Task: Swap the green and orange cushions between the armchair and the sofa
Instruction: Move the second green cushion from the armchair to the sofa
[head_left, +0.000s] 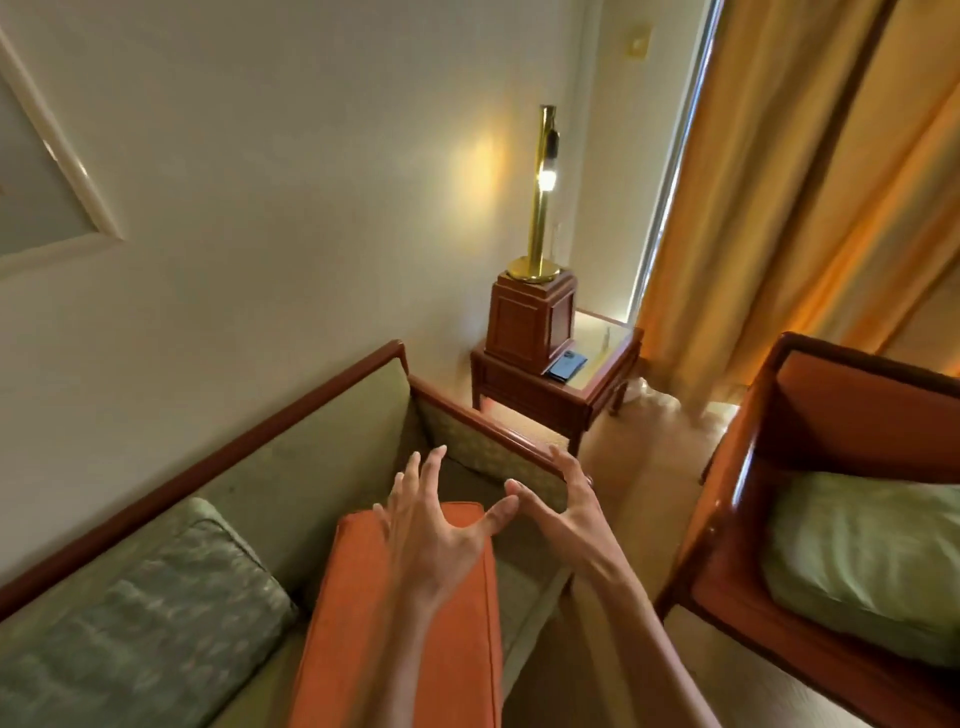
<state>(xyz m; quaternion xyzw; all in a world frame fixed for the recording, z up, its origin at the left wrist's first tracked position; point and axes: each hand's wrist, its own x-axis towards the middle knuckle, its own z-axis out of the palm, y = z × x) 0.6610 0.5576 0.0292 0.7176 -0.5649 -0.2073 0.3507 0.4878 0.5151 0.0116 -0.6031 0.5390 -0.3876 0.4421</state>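
So the orange cushion (405, 613) is lying on the sofa (311, 415) seat near its right arm end, and the green cushion (872, 540) sits on the armchair (831, 395) seat. Both my hands are spread wide, holding nothing: left hand (436, 535) over the orange one's far end, right hand (566, 514) just beside it. I'd say grab it by both sides, not one corner, so it doesn't flop.

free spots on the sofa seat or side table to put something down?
Sofa: bare seat between the orange cushion and the right armrest. Side table: bare glass right of the lamp base and phone. Crowded: patterned cushion fills the sofa's left.
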